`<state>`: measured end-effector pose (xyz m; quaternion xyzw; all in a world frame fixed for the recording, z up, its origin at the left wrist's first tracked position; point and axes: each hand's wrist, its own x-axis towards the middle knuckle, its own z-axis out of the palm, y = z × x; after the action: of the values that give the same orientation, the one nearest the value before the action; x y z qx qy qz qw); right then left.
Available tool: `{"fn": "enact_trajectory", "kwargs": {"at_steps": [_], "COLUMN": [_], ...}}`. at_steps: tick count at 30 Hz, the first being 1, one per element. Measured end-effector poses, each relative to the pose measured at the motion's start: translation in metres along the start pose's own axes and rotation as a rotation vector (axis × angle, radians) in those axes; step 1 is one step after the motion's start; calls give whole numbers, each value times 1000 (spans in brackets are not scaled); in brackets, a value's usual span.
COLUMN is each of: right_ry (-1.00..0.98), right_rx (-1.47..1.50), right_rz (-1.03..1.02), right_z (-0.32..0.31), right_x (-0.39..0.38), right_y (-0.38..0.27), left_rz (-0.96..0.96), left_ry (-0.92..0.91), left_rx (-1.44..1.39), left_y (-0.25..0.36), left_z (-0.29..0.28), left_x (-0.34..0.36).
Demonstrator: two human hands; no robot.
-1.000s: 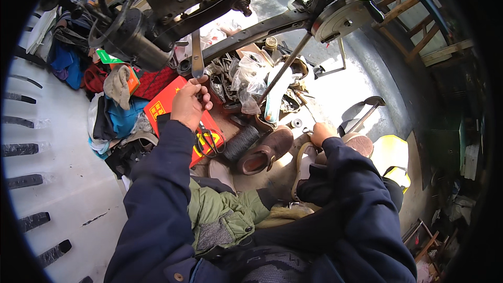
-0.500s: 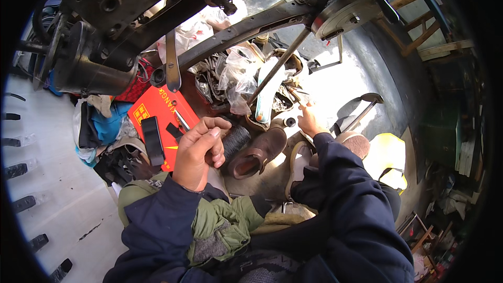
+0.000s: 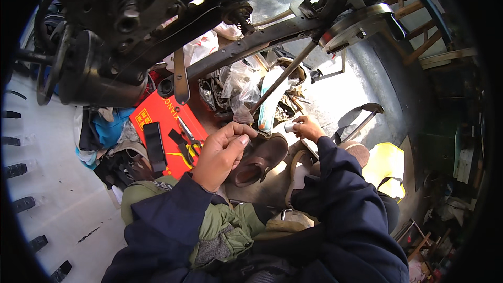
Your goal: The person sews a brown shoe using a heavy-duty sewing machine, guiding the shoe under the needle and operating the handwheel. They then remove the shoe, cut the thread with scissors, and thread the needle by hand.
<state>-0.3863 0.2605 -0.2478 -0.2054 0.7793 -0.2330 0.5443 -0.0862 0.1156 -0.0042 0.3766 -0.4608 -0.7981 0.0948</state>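
Note:
My right hand pinches a small whitish cylinder between thumb and fingers, just above the floor beyond the shoe. My left hand is closed, thumb against the bent forefinger; whatever it pinches, if anything, is too small to make out. Between the hands a brown shoe lies with its opening toward me. To the left a red box carries a black phone and black-handled scissors. A dark spool seems mostly hidden behind my left hand.
A dark metal machine arm with a handwheel spans above the hands. Containers with plastic bags and small parts stand beyond the shoe. A hammer-like tool and a yellow bag are at right; cloths lie left.
My right hand has moved slightly left and taken hold of the small cylinder that stood by the shoe. My left hand has shifted right, uncovering the scissors and covering the dark spool.

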Motion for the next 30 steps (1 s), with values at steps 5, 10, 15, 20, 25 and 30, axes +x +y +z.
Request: {"fn": "enact_trajectory", "kwargs": {"at_steps": [5,10,15,20,25,30], "right_ry": [-362,-350,-202,-52,9,54], "right_rx": [259,105,38,10,-30,-95], "right_rz": [-164,-466,-660,-820,-877,-904], "right_z": [-36,-31,-13,2,-2,-7], "right_x": [-69,-177,-260,-268,-256,-249], "right_y": [-97,-169,-178,-166,-158,-149], "left_rz": [211,429,410,422,454,426], "left_ry": [18,67,-42,-83,-52,-17], "left_rx": [195,577,603,524,537,527], "left_y": [-1,2,5,3,4,0], "left_z": [17,27,29,33,36,42], "left_x": [2,-18,-31,-34,-24,-9]}}
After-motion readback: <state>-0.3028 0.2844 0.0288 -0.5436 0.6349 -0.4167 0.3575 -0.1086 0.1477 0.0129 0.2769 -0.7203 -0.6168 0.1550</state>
